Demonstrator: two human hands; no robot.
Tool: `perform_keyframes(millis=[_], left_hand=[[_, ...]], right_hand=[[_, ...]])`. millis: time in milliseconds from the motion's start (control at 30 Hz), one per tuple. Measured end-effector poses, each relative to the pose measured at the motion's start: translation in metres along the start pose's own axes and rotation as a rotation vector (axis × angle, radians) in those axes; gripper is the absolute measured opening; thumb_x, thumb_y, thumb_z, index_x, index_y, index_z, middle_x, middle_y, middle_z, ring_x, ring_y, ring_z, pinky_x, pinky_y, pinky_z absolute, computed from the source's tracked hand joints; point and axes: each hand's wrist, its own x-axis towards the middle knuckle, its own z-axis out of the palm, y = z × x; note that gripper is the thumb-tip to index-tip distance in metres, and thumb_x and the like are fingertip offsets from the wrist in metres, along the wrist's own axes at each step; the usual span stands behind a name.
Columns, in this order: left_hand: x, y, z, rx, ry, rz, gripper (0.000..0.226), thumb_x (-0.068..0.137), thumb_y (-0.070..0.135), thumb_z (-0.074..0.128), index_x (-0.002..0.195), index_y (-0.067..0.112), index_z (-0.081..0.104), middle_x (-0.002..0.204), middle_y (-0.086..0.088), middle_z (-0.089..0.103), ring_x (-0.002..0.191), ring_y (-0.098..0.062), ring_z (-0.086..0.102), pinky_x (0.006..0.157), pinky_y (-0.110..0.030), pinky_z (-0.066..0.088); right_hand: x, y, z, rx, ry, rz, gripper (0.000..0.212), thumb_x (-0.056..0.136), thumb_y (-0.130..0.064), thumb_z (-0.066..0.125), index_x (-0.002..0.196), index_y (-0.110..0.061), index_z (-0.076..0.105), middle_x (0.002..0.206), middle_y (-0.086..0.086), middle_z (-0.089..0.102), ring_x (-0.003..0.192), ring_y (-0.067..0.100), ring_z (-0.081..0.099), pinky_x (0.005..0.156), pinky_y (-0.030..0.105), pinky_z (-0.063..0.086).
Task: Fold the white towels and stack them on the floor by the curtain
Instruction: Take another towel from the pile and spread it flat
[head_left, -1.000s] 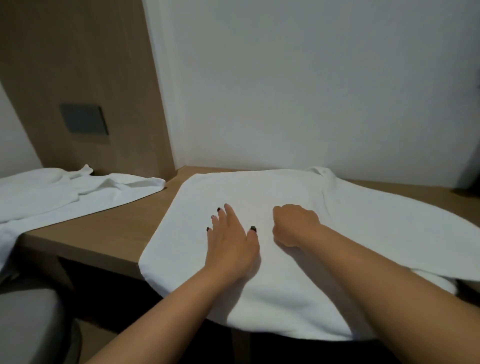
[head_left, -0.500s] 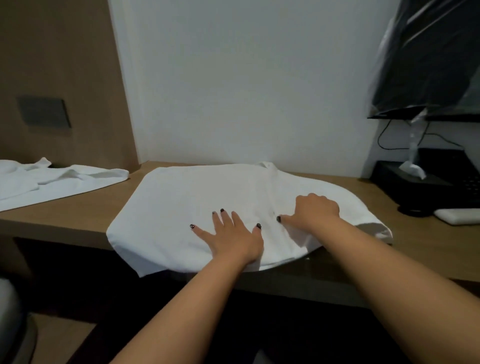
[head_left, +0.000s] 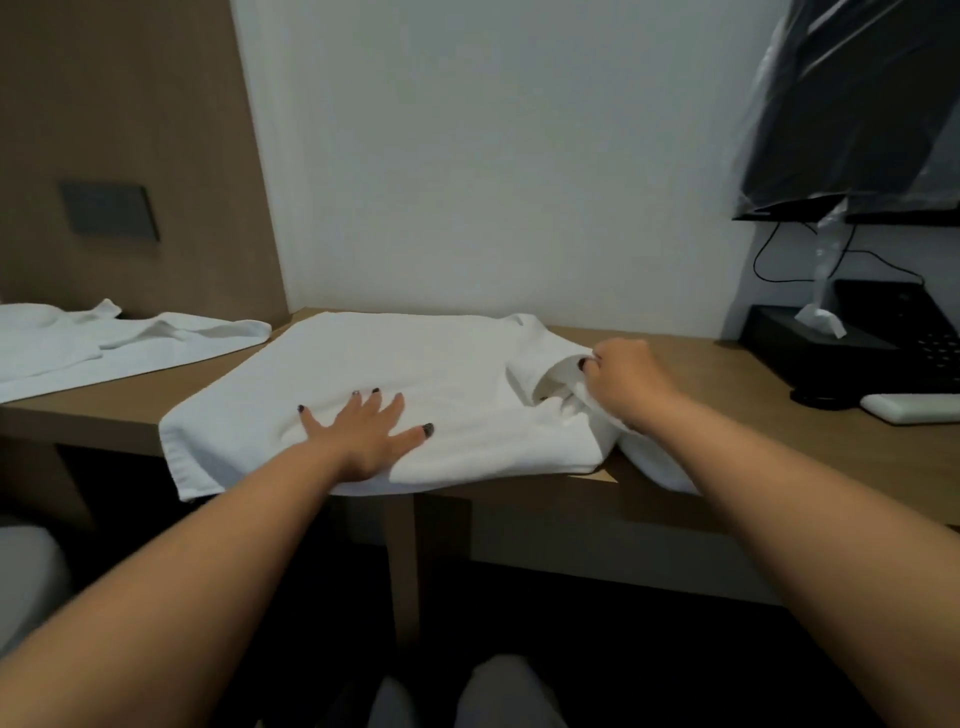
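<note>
Towel (head_left: 395, 374) lies on your worktop (head_left: 727, 441) — left hand (head_left: 363, 431) flat, fingers spread; right hand (head_left: 623, 379) at 3 o'clock pinches its edge, fingertips hidden in folds.

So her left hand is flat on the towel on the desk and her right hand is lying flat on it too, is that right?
Not quite. The head view shows the left hand flat on the towel, but the right hand is not flat: its fingers grip the towel's right edge.
</note>
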Motion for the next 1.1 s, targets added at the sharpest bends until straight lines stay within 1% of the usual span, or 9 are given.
perform_keyframes(millis=[200, 367, 467, 567, 633, 800, 933, 1000, 1100], left_hand=[[-0.004, 0.002, -0.016, 0.020, -0.028, 0.079, 0.070, 0.100, 0.059, 0.022, 0.157, 0.025, -0.002, 0.164, -0.003, -0.008, 0.150, -0.026, -0.010, 0.113, -0.067, -0.004], [0.017, 0.080, -0.019, -0.311, 0.044, 0.256, 0.068, 0.102, 0.054, 0.025, 0.157, 0.022, 0.003, 0.164, -0.005, -0.007, 0.150, -0.025, -0.011, 0.120, -0.051, -0.001], [0.039, 0.113, -0.008, -0.320, 0.016, 0.268, 0.067, 0.101, 0.056, 0.024, 0.157, 0.025, 0.004, 0.164, -0.004, -0.003, 0.150, -0.034, -0.007, 0.121, -0.050, 0.001], [0.055, 0.121, 0.010, -0.023, 0.048, 0.267, 0.063, 0.099, 0.059, 0.016, 0.155, 0.033, 0.005, 0.165, -0.003, -0.001, 0.149, -0.039, -0.005, 0.119, -0.054, 0.001], [0.060, 0.119, 0.015, 0.008, 0.059, 0.277, 0.062, 0.098, 0.059, 0.016, 0.155, 0.037, 0.005, 0.165, -0.002, -0.001, 0.149, -0.037, -0.005, 0.120, -0.053, 0.002], [0.061, 0.114, 0.016, 0.063, 0.027, 0.328, 0.064, 0.095, 0.064, 0.010, 0.154, 0.041, -0.002, 0.164, -0.001, -0.006, 0.149, -0.036, -0.009, 0.120, -0.052, -0.002], [0.065, 0.113, 0.014, 0.092, 0.010, 0.329, 0.063, 0.096, 0.064, 0.009, 0.153, 0.043, -0.007, 0.164, 0.001, -0.011, 0.149, -0.032, -0.013, 0.120, -0.052, -0.004], [0.065, 0.112, 0.014, 0.085, 0.001, 0.322, 0.067, 0.092, 0.069, 0.003, 0.152, 0.043, -0.008, 0.163, 0.001, -0.012, 0.149, -0.031, -0.014, 0.120, -0.052, -0.004], [0.064, 0.111, 0.013, 0.059, -0.007, 0.338, 0.108, 0.055, 0.089, -0.024, 0.152, 0.043, -0.009, 0.163, 0.002, -0.012, 0.150, -0.030, -0.013, 0.120, -0.051, -0.005]], right_hand=[[0.032, 0.024, -0.038, 0.351, -0.084, 0.203, 0.030, 0.096, -0.022, 0.053, 0.078, -0.001, 0.065, 0.073, 0.015, 0.060, 0.064, 0.029, 0.056, 0.046, 0.025, 0.038], [0.068, 0.049, -0.061, 0.437, 0.035, 0.350, 0.036, 0.096, -0.023, 0.055, 0.065, -0.008, 0.044, 0.063, 0.010, 0.045, 0.053, 0.023, 0.041, 0.045, 0.027, 0.030], [0.078, 0.086, -0.062, 0.393, 0.076, 0.506, 0.029, 0.099, -0.019, 0.050, 0.074, -0.004, 0.049, 0.078, 0.016, 0.055, 0.062, 0.026, 0.049, 0.054, 0.029, 0.038], [0.066, 0.132, -0.044, 0.295, 0.114, 0.682, 0.029, 0.097, -0.012, 0.049, 0.116, 0.009, 0.056, 0.120, 0.027, 0.058, 0.104, 0.040, 0.059, 0.078, 0.037, 0.046], [0.054, 0.147, -0.027, 0.272, 0.094, 0.751, 0.035, 0.094, -0.009, 0.054, 0.125, 0.009, 0.052, 0.126, 0.028, 0.056, 0.111, 0.042, 0.057, 0.082, 0.039, 0.047], [0.043, 0.139, 0.001, -0.154, -0.153, 0.369, 0.085, 0.078, -0.029, 0.074, 0.148, -0.018, 0.026, 0.143, 0.016, 0.034, 0.127, 0.037, 0.040, 0.096, 0.044, 0.044], [0.044, 0.113, -0.008, -0.167, -0.024, 0.024, 0.045, 0.087, -0.030, 0.065, 0.127, -0.022, 0.046, 0.125, 0.006, 0.046, 0.110, 0.024, 0.046, 0.086, 0.034, 0.044], [0.042, 0.094, -0.013, -0.060, -0.224, 0.041, 0.029, 0.091, -0.029, 0.060, 0.117, -0.020, 0.053, 0.111, 0.000, 0.053, 0.101, 0.022, 0.054, 0.079, 0.032, 0.046], [0.042, 0.081, -0.009, -0.238, -0.443, 0.043, 0.028, 0.088, -0.024, 0.051, 0.115, -0.016, 0.054, 0.099, 0.001, 0.057, 0.093, 0.022, 0.056, 0.083, 0.034, 0.050]])
